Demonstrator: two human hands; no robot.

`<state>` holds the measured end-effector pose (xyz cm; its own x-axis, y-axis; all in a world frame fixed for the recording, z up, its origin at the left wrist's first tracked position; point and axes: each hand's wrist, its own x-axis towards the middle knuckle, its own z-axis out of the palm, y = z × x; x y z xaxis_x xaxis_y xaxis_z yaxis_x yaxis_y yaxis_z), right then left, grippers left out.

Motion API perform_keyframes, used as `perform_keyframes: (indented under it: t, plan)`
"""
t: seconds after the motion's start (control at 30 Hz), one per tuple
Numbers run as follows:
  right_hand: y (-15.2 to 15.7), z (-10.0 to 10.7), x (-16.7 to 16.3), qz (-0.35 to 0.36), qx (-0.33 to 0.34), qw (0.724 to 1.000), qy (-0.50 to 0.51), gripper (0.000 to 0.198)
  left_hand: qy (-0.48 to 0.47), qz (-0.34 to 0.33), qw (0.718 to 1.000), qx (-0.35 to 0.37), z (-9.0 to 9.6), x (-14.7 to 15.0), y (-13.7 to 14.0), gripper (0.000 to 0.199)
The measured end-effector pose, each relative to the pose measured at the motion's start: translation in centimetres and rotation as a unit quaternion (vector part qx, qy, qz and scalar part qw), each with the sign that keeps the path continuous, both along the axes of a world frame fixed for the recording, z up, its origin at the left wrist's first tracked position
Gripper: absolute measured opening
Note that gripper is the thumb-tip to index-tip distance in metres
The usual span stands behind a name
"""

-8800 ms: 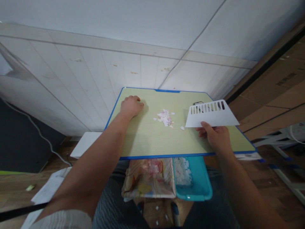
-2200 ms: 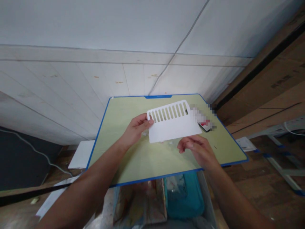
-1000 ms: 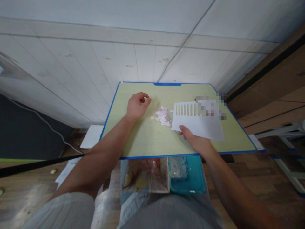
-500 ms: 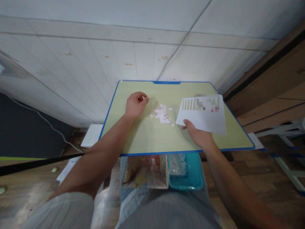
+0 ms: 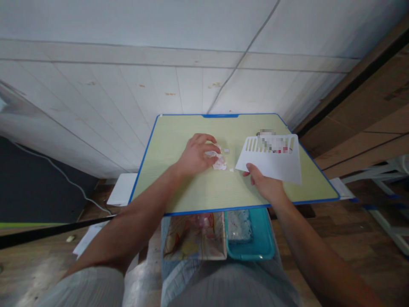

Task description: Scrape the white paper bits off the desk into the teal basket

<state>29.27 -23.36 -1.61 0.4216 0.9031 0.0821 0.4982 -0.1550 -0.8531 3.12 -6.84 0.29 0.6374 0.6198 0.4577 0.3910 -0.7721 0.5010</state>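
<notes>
My left hand [image 5: 198, 154] reaches over a small heap of white and pinkish paper-like bits [image 5: 220, 163] near the middle of the table. Its fingers are apart and curved around the left side of the heap, hiding part of it; whether they touch the bits I cannot tell. My right hand [image 5: 262, 181] grips a thin white sheet with a row of slots [image 5: 277, 167] by its lower left edge, thumb on top. The sheet is tilted over the right side of the table. Behind its slots lies something blurred out.
The pale green table [image 5: 172, 194] has a blue rim and stands by a white panelled wall [image 5: 128, 98]. Below its front edge, on my lap, are a patterned box [image 5: 217, 251] and a teal tray [image 5: 262, 245] holding a greyish block. Brown boxes [image 5: 361, 115] stand right.
My left hand has moved right onto the heap, its fingers spreading from a near pinch. The right hand keeps its grip on the slotted sheet. The view has shifted slightly.
</notes>
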Motion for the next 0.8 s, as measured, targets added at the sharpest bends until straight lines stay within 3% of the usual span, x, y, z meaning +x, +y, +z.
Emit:
perform_keyframes:
  t: [0.07, 0.13, 0.27, 0.5, 0.8]
  plan:
    - [0.2, 0.0, -0.2, 0.000, 0.009, 1.000, 0.007, 0.062, 0.031, -0.094, 0.995, 0.004, 0.1, 0.8, -1.2, 0.014]
    - [0.4, 0.0, -0.2, 0.004, 0.006, 1.000, 0.015, 0.059, 0.053, -0.143, 0.988, 0.014, 0.0, 1.3, -1.9, 0.016]
    - [0.6, 0.0, -0.2, 0.006, 0.002, 1.000, 0.015, 0.056, 0.073, -0.156, 0.985, 0.031, -0.3, 1.6, -2.1, 0.019]
    - [-0.8, 0.7, 0.2, 0.017, -0.006, 1.000, 0.004, 0.050, 0.040, -0.130, 0.991, 0.006, -0.3, 1.4, -1.4, 0.016]
    - [-6.1, 1.9, 1.1, 0.079, -0.083, 0.993, -0.017, 0.054, -0.032, 0.057, 0.998, 0.006, -0.3, -0.6, 2.5, 0.035]
